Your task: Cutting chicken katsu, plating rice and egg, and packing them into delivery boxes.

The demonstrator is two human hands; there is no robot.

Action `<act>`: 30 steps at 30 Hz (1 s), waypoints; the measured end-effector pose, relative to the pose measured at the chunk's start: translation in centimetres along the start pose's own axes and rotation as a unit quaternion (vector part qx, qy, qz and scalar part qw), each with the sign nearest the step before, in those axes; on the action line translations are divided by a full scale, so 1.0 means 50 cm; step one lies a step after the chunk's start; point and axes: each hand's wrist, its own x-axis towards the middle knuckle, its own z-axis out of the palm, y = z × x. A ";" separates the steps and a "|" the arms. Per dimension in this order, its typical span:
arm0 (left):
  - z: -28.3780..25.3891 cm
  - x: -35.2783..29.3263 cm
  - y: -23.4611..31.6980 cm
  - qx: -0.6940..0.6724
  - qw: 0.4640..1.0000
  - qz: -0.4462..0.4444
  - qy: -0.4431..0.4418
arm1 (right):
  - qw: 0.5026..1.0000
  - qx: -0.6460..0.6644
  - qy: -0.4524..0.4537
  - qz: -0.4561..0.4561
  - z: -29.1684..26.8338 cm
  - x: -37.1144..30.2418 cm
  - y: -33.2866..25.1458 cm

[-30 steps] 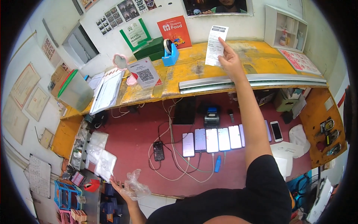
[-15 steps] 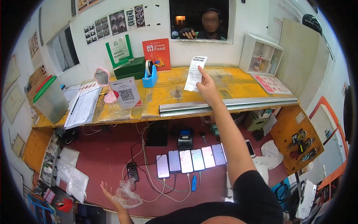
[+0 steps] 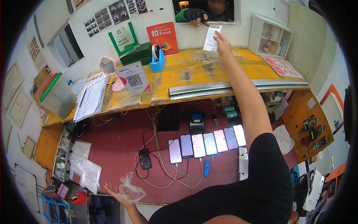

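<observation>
My right arm stretches out over the yellow counter point(image 3: 179, 76). My right hand point(image 3: 224, 46) is closed on a white printed receipt point(image 3: 212, 39), pinched at its right edge. Another person's dark-gloved hand point(image 3: 196, 16), with bare fingertips and a green sleeve, comes through the wall window to the receipt's upper edge; I cannot tell whether it touches. Low at the left, my left hand point(image 3: 118, 193) is palm up with its fingers spread. A crumpled clear plastic bag point(image 3: 131, 191) rests in it, covering part of the palm and the thumb.
A row of lit phones point(image 3: 198, 145) with cables lies on the dark red lower desk point(image 3: 115, 149), near a small black printer point(image 3: 197, 123). A metal rail point(image 3: 201, 90) runs along the counter's front edge. A blue tape dispenser point(image 3: 157, 61) and a QR-code stand point(image 3: 133, 79) are farther left.
My right hand has carried the receipt farther forward to the window. The person's gloved hand has reached inward toward it. My left hand keeps the bag, and the view has shifted.
</observation>
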 end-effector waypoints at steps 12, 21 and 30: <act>-0.028 0.006 -0.046 0.024 0.999 -0.019 0.018 | 0.999 -0.010 0.022 0.041 0.011 0.048 0.033; -0.005 -0.013 -0.001 0.035 0.998 0.038 -0.039 | 0.983 -0.106 -0.126 -0.077 0.143 -0.305 -0.104; -0.155 -0.021 -0.051 0.115 0.993 0.022 0.005 | 0.782 0.009 -0.608 0.139 0.389 -0.930 -0.117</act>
